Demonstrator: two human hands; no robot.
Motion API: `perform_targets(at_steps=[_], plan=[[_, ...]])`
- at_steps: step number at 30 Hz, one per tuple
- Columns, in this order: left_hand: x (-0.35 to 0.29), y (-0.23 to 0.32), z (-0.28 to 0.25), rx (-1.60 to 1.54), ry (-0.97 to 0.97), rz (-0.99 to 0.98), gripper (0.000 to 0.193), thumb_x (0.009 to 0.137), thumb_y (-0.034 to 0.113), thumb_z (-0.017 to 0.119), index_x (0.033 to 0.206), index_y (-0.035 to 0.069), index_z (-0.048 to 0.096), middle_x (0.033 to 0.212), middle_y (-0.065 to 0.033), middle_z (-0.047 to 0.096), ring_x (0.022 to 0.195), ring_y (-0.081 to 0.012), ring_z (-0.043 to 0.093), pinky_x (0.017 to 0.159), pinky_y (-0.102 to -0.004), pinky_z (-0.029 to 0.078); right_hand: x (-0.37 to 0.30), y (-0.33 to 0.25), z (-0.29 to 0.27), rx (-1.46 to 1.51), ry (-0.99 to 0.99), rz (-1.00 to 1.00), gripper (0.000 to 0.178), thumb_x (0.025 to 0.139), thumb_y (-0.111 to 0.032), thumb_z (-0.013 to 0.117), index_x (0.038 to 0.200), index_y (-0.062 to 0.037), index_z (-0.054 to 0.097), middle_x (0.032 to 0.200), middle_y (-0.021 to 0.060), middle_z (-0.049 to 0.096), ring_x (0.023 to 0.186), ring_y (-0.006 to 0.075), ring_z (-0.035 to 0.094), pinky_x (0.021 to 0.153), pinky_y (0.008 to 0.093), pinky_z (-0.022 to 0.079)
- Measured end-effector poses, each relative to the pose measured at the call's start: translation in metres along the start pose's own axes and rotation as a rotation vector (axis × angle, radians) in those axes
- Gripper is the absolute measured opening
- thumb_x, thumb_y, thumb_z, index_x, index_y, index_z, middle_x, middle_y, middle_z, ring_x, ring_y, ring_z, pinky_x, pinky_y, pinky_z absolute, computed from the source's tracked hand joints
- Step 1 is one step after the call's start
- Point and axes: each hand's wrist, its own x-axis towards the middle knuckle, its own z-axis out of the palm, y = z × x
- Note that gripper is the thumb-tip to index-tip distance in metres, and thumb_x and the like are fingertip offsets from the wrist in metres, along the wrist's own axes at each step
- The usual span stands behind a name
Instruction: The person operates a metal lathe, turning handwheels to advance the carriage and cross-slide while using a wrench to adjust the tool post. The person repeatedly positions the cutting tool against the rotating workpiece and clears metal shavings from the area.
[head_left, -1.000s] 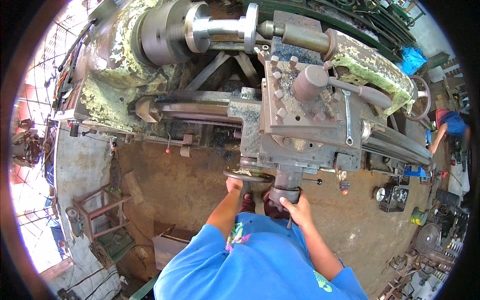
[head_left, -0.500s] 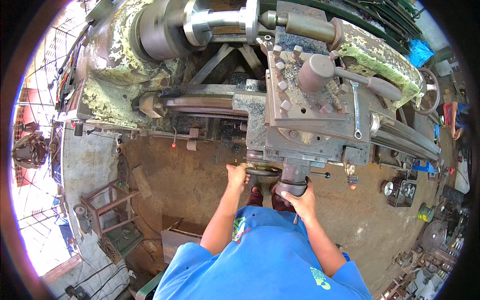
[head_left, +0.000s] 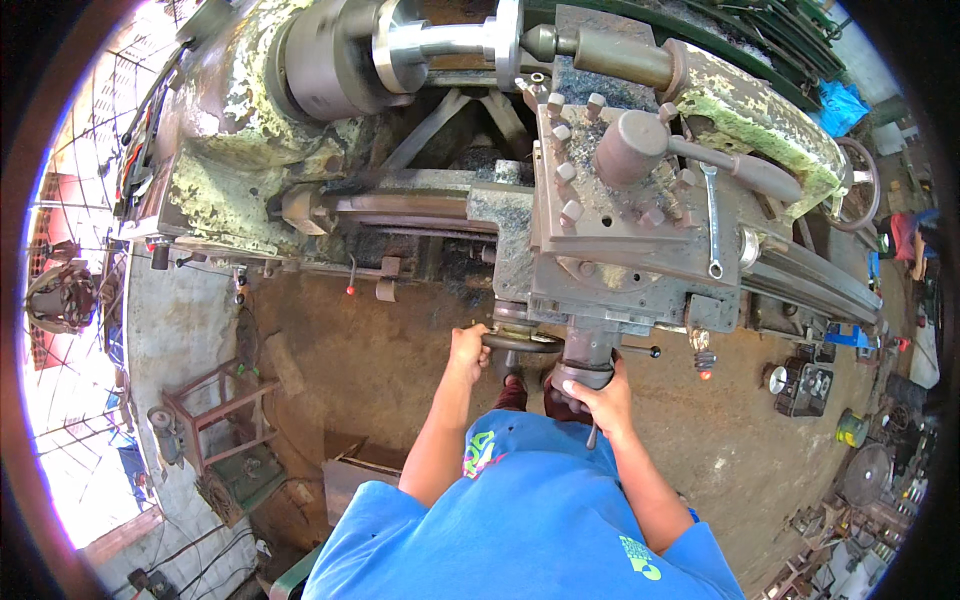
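Observation:
My left hand (head_left: pixel 468 354) is closed around the left side of the carriage handwheel (head_left: pixel 524 344), below the lathe's apron. My right hand (head_left: pixel 604 396) wraps the round cross-slide dial (head_left: pixel 582 374), thumb over its near side; some of its fingers are hidden behind it. A short handle (head_left: pixel 592 438) sticks out under that hand. Above both hands sits the tool post (head_left: pixel 630 148) with its clamping lever and square-headed bolts. A shiny flanged shaft (head_left: pixel 450 40) runs between the chuck (head_left: pixel 330 62) and the tailstock centre (head_left: pixel 541 40).
A combination wrench (head_left: pixel 712 222) lies on the carriage right of the tool post. Metal chips cover parts of the slide. A lamp (head_left: pixel 703 345) hangs at the carriage's right front. A metal frame stand (head_left: pixel 222 412) is on the floor to the left, and a crate (head_left: pixel 803 386) to the right.
My left hand has shifted slightly left on the handwheel rim. My right hand keeps its hold on the dial. The view has moved a little.

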Motion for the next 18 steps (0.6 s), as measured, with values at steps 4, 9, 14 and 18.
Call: perform_targets(at_steps=[4,9,14,18], plan=[[0.0076,0.0042,-0.007,-0.075,0.018,-0.024,0.018,0.085,0.016,0.055,0.073,0.008,0.044,0.051,-0.0007,0.04,0.036,-0.0111,0.034,0.034,-0.029,0.023,-0.0016,-0.0108,-0.0001,0.06,-0.014,0.063,0.097,0.059,-0.023,0.09,0.135,0.0055,0.037,0.107,0.0179,0.066,0.09,0.0248,0.067,0.077,0.0358,0.055],[0.0008,0.0032,0.0008,-0.085,0.044,-0.001,0.018,0.086,0.016,0.054,0.073,0.009,0.044,0.049,0.0003,0.038,0.035,-0.0113,0.033,0.034,-0.0296,0.023,0.0002,-0.006,-0.0003,0.081,-0.019,0.059,0.097,0.059,-0.02,0.09,0.136,0.0058,0.037,0.108,0.0181,0.065,0.094,0.0249,0.066,0.081,0.0355,0.055],[0.0039,0.0008,-0.001,-0.107,0.048,0.014,0.017,0.086,0.017,0.053,0.074,0.009,0.044,0.05,-0.0003,0.038,0.036,-0.0117,0.033,0.035,-0.0301,0.024,0.0023,-0.0017,-0.0021,0.108,-0.022,0.061,0.096,0.058,-0.018,0.09,0.135,0.0059,0.038,0.112,0.0179,0.064,0.098,0.0257,0.065,0.086,0.0364,0.053],[0.0092,-0.0018,-0.0036,-0.07,0.042,0.013,0.014,0.085,0.017,0.053,0.077,0.008,0.045,0.053,-0.0016,0.04,0.037,-0.0119,0.034,0.035,-0.0304,0.024,0.0019,-0.005,-0.0045,0.185,-0.059,0.091,0.094,0.059,-0.015,0.088,0.136,0.0049,0.038,0.115,0.0167,0.063,0.099,0.0268,0.065,0.087,0.0372,0.053]])
